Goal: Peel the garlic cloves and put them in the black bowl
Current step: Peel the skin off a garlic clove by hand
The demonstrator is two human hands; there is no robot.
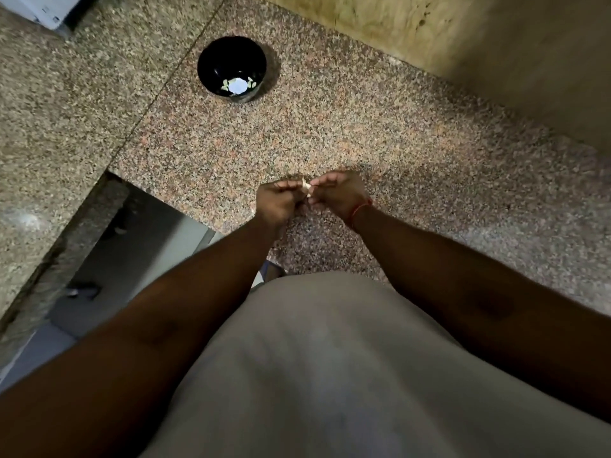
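Garlic clove (306, 187): small, pale; pinched between both hands above the counter, near its front edge; how much skin remains is hard to tell.
Left hand (277, 203): fingers curled, gripping the clove's left side.
Right hand (336, 195): fingertips pinching the clove's right side; red thread (360, 210) at wrist.
Black bowl (231, 69): upright on the counter, well apart from the hands; a few pale cloves inside.
Counter (330, 133): speckled granite.

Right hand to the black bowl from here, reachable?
Probably yes. The right hand pinches a garlic clove together with the left hand; bare granite counter lies between them and the black bowl, further back and leftward. It looks like a forward stretch.
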